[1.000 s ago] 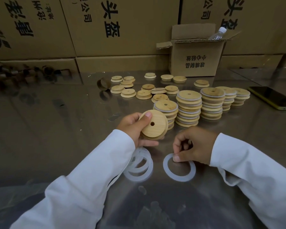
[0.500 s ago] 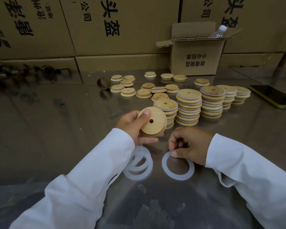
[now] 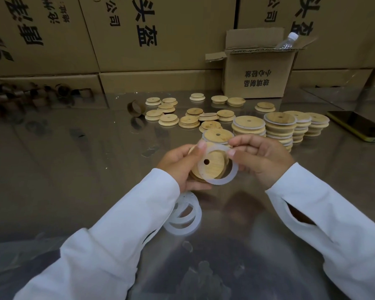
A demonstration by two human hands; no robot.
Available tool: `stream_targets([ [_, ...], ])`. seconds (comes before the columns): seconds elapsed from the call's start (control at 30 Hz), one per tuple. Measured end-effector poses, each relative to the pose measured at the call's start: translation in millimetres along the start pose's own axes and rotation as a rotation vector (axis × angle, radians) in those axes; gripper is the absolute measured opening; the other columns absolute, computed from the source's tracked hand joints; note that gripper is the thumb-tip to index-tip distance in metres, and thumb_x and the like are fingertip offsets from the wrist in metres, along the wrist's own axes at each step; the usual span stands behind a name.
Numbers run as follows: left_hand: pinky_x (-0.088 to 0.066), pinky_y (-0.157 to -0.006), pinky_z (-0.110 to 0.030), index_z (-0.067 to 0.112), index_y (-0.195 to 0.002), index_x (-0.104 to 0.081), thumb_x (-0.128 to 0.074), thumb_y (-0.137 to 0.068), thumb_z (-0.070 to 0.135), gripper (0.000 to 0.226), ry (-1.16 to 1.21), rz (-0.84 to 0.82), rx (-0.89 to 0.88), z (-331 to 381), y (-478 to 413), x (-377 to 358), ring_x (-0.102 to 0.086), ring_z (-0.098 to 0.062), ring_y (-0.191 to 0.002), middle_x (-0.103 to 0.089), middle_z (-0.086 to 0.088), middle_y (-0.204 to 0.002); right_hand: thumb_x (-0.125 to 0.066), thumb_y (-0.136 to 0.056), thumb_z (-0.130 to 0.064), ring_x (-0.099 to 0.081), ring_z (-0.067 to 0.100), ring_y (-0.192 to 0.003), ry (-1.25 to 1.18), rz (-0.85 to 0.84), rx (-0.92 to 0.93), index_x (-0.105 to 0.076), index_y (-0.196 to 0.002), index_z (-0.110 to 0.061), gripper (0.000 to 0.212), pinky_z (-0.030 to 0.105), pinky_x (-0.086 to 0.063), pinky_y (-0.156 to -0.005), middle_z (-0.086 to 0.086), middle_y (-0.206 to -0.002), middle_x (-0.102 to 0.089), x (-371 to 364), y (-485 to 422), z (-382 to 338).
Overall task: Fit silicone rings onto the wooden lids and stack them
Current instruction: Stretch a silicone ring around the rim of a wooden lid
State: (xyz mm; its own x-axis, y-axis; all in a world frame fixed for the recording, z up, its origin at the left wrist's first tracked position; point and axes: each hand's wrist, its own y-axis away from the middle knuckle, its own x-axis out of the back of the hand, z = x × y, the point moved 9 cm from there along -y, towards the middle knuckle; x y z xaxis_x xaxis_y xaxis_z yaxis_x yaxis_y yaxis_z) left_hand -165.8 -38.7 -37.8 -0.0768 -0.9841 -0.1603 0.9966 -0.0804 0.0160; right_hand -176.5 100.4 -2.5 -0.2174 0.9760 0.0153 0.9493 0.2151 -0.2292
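Note:
My left hand [image 3: 178,164] holds a round wooden lid [image 3: 212,164] with a small centre hole, tilted toward me above the table. My right hand [image 3: 262,158] pinches a white silicone ring [image 3: 230,178] by its top edge and holds it against the lid's face, offset to the lower right. Spare silicone rings [image 3: 185,215] lie overlapped on the table below my left wrist. Behind my hands stand stacks of ringed lids [image 3: 279,128]. Loose bare lids [image 3: 168,120] are scattered farther back.
The shiny metal table [image 3: 74,169] runs back to a wall of cardboard cartons [image 3: 160,33]. An open small carton [image 3: 258,70] with a plastic bottle [image 3: 287,41] stands at the back right. A phone [image 3: 357,125] lies at the right edge. A cardboard tape core [image 3: 135,108] sits near the loose lids.
My right hand has lifted the silicone ring off the table and brought it up against the lid. The left hand has kept the lid and shifted slightly right.

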Motion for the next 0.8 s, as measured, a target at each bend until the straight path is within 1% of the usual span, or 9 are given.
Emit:
stream_targets([
  [0.07,-0.056,-0.055,-0.029,0.021,-0.090,-0.064,-0.063,-0.080,0.025,0.011,-0.058,-0.043,-0.044,2.1,2.2,-4.2,-0.070,-0.014,-0.072,-0.068,0.000,-0.081,-0.065,-0.077,-0.001,-0.062,0.005,-0.059,-0.033,0.013,-0.017,-0.064,-0.078,-0.020,0.020,0.024,-0.050,-0.065,-0.007,-0.059,-0.067,-0.9,-0.2,1.5],
  [0.13,-0.057,-0.055,-0.027,0.020,-0.091,-0.063,-0.060,-0.085,0.016,0.008,-0.075,-0.053,-0.057,1.7,2.8,-5.1,-0.070,-0.012,-0.071,-0.069,0.001,-0.079,-0.066,-0.077,-0.001,-0.062,0.004,-0.059,-0.052,0.002,-0.005,-0.064,-0.078,-0.020,0.019,0.021,-0.051,-0.061,-0.007,-0.059,-0.067,-3.9,0.5,0.2],
  [0.2,-0.057,-0.058,-0.029,0.021,-0.092,-0.063,-0.056,-0.089,0.017,0.008,-0.069,-0.053,-0.068,2.3,2.8,-5.5,-0.070,-0.012,-0.072,-0.068,0.001,-0.080,-0.066,-0.076,-0.002,-0.062,0.003,-0.057,-0.048,-0.008,0.009,-0.063,-0.079,-0.020,0.018,0.016,-0.050,-0.056,-0.007,-0.058,-0.067,-6.1,1.5,-0.8],
  [0.37,-0.058,-0.059,-0.031,0.025,-0.090,-0.064,-0.050,-0.092,0.021,0.015,-0.007,-0.035,-0.069,2.9,1.2,-4.2,-0.071,-0.019,-0.073,-0.069,-0.003,-0.085,-0.067,-0.078,-0.012,-0.057,-0.001,-0.050,0.044,0.035,0.014,-0.064,-0.074,-0.021,0.011,0.011,-0.045,-0.051,-0.009,-0.055,-0.065,-4.8,1.6,2.9],
  [0.53,-0.058,-0.058,-0.030,0.028,-0.086,-0.066,-0.051,-0.092,0.024,0.017,-0.008,-0.033,-0.068,2.6,1.9,-5.9,-0.071,-0.017,-0.075,-0.070,0.000,-0.084,-0.067,-0.080,-0.012,-0.054,-0.001,-0.046,0.076,0.098,0.005,-0.064,-0.067,-0.019,0.015,0.009,-0.045,-0.050,-0.010,-0.050,-0.063,0.5,0.9,6.0],
  [0.7,-0.058,-0.058,-0.032,0.028,-0.085,-0.067,-0.050,-0.091,0.025,0.018,0.019,-0.019,-0.076,4.1,1.6,-6.0,-0.070,-0.015,-0.077,-0.070,0.002,-0.081,-0.066,-0.081,-0.012,-0.054,0.000,-0.046,0.075,0.112,-0.011,-0.065,-0.067,-0.020,0.016,0.010,-0.045,-0.051,-0.010,-0.049,-0.061,2.7,0.7,7.0],
  [0.8,-0.058,-0.058,-0.031,0.027,-0.086,-0.067,-0.052,-0.090,0.024,0.015,0.004,-0.011,-0.107,6.6,2.0,-4.8,-0.070,-0.016,-0.077,-0.070,0.003,-0.080,-0.066,-0.081,-0.012,-0.053,0.000,-0.046,0.074,0.121,-0.017,-0.065,-0.067,-0.020,0.016,0.011,-0.046,-0.052,-0.010,-0.048,-0.060,3.3,1.4,7.1],
])
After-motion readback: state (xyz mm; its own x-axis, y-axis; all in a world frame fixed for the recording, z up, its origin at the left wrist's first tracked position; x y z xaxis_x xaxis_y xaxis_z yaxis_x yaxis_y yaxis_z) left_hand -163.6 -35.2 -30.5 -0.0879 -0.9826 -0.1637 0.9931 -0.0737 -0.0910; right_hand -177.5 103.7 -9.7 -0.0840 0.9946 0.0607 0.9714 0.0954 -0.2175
